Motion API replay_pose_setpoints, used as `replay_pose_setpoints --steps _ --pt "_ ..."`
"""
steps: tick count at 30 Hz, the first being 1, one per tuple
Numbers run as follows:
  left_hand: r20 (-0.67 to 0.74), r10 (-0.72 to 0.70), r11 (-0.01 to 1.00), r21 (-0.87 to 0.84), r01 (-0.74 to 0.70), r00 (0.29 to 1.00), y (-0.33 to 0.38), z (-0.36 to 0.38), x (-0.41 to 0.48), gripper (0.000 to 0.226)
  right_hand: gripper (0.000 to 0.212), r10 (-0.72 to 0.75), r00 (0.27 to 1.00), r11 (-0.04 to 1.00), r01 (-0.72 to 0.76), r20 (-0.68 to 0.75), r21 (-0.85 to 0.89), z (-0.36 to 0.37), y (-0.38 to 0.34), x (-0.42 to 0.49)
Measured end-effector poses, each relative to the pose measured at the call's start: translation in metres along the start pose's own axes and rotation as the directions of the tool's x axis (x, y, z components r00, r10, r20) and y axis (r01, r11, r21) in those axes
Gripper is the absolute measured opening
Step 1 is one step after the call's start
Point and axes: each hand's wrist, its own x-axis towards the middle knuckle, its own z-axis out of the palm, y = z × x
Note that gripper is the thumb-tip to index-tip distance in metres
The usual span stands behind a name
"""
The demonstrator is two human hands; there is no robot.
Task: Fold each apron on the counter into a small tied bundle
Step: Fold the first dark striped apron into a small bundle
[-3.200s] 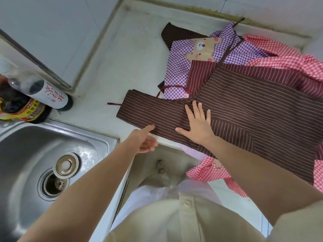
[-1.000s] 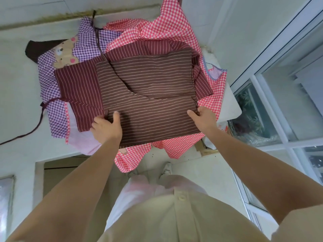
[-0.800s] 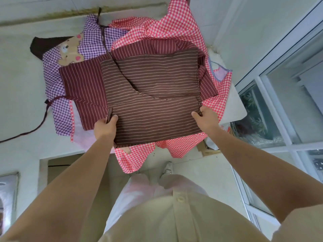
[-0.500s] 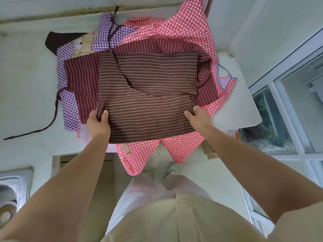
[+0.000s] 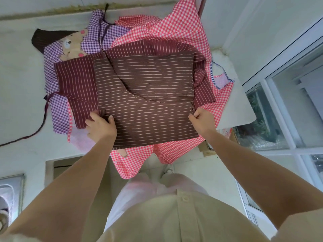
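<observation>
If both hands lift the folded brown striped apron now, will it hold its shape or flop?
Probably floppy: the brown striped cloth apron creases and lies in loose layers. Likely light: the left hand and right hand grip only its side edges.

We see a white counter point(image 5: 21, 84) below a white wall point(image 5: 52, 4). A big window point(image 5: 283, 109) on the right lets in daylight. A metal sink point(image 5: 12, 179) sits at the left. The floor point(image 5: 195, 172) is pale.
</observation>
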Motion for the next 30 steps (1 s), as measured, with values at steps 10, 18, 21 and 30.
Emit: replay_pose_setpoints --steps 10,18,21,30 --pt "-0.009 0.582 0.803 0.165 -0.573 0.813 -0.002 0.013 -0.015 0.050 0.034 -0.456 0.876 0.879 0.415 -0.160 -0.235 0.007 -0.014 -0.006" --pt "0.292 0.559 0.719 0.296 -0.629 0.776 -0.008 0.032 -0.021 0.073 0.062 -0.290 0.930 0.687 0.366 0.225 -0.628 0.031 0.007 -0.005" --pt "0.236 0.686 0.638 0.260 -0.725 0.688 0.002 0.031 -0.025 0.066 0.060 -0.480 0.865 0.686 0.474 0.146 -0.552 0.040 -0.017 -0.008" --pt "0.430 0.627 0.556 0.338 -0.760 0.650 0.002 0.042 -0.031 0.077 0.053 -0.375 0.883 0.834 0.455 0.283 -0.313 0.030 -0.026 0.027"
